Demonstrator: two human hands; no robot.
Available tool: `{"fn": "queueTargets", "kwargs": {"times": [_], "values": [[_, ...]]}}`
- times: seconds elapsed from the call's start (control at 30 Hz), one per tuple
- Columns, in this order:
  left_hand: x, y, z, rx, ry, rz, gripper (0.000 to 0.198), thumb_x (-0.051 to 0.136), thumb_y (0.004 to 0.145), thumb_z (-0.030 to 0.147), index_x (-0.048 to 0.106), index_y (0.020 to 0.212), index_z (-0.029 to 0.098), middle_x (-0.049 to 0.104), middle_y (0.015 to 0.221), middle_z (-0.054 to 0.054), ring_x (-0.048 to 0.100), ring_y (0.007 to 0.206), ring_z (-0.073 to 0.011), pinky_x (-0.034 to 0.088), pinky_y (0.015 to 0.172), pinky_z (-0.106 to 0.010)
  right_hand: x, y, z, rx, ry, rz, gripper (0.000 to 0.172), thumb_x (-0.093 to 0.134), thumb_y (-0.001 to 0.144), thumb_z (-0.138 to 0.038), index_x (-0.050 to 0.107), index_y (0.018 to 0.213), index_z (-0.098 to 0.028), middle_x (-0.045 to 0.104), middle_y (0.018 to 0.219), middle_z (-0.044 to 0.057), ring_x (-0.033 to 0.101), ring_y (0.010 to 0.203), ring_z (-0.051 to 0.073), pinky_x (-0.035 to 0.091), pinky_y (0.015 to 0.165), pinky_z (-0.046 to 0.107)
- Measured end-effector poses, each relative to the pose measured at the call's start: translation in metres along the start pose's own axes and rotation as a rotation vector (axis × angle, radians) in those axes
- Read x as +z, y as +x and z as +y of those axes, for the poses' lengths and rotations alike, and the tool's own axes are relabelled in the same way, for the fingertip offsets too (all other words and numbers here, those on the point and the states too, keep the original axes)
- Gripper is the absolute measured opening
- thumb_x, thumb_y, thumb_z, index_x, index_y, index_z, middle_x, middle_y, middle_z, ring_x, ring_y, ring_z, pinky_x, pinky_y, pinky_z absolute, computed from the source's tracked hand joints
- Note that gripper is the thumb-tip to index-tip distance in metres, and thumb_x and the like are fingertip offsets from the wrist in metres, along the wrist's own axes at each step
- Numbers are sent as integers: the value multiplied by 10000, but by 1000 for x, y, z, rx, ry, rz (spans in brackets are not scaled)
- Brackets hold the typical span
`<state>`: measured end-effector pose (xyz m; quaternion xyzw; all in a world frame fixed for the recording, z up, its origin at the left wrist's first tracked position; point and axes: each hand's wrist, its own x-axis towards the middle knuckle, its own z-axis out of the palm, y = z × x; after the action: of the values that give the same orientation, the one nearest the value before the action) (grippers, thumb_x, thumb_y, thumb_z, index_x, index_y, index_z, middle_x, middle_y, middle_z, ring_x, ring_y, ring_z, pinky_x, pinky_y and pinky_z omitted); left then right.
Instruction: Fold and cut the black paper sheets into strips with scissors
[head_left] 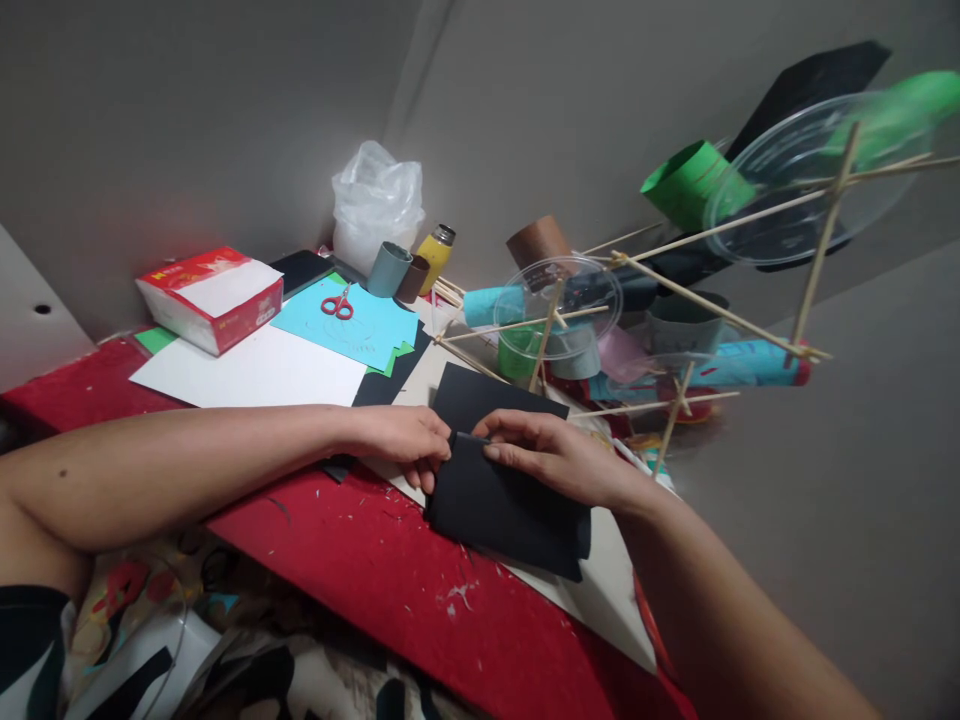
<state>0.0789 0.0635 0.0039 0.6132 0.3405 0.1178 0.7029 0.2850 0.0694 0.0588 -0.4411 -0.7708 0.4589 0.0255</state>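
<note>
Evidently both hands are busy with one piece, the black card (510,505), which lies near the middle, over the pale board (611,600) at the near edge of the red table (360,570). The left hand (409,445) has its fingertips gathered at the card's far left corner, pinching it, with the lower fingers curled in; the right hand (544,455) pinches the far edge, thumb flat on the face and forefinger bent over the fold, while its other fingertips are hidden. Held at two places along one edge, the card probably cannot slip or spring open, and the board under it likely gives a smooth, firm rest. Just beyond the hands a black sheet (491,390) lies flat, perhaps kept close as more of the same stock. Farther left, the scissors (337,304) rest on the blue sheet (371,330), away from the hands, and so look out of use for now. The white sheet (262,370) lies nearer, with the tissue box (210,300) at its far left, maybe serving as a weight. At the far side stand the bag (377,205), the bottle (437,260) and the grey tube (388,270), seemingly put back to free the near space. On the right, sticks (772,210) and the green ring (686,185) crowd toward the wall, blurred
</note>
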Motion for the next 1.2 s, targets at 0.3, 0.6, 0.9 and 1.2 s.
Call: {"fn": "queueTargets", "kwargs": {"times": [0.3, 0.6, 0.9, 1.2], "values": [[-1, 0, -6, 51, 18, -19, 182, 465, 854, 204, 548, 704, 145, 593, 599, 8, 580, 568, -102, 476, 613, -244, 3, 3, 2, -10, 8, 20, 328, 569, 833, -488, 551, 953, -183, 543, 736, -17, 441, 630, 125, 339, 562, 249], [0, 3, -9, 47, 48, 29, 194, 454, 848, 157, 570, 693, 137, 584, 549, 9, 562, 544, -104, 478, 602, -247, 5, 5, 1, 6, 16, 37, 328, 582, 817, -479, 543, 951, -182, 556, 725, -17, 434, 617, 123, 336, 559, 249], [1, 2, -9, 49, 53, 49, 223, 458, 839, 141, 539, 631, 150, 586, 531, 12, 563, 531, -104, 471, 596, -238, 10, 6, -3, -17, -35, 94, 289, 589, 815, -456, 545, 910, -187, 545, 712, -19, 458, 616, 130, 359, 552, 253], [3, -1, -8, 58, 46, 69, 206, 434, 826, 103, 549, 660, 147, 566, 513, 27, 551, 516, -107, 466, 574, -226, 19, 8, -1, -224, -421, 328, 234, 612, 836, -347, 679, 1008, -204, 590, 876, 66, 551, 842, 221, 427, 759, 349]]}}
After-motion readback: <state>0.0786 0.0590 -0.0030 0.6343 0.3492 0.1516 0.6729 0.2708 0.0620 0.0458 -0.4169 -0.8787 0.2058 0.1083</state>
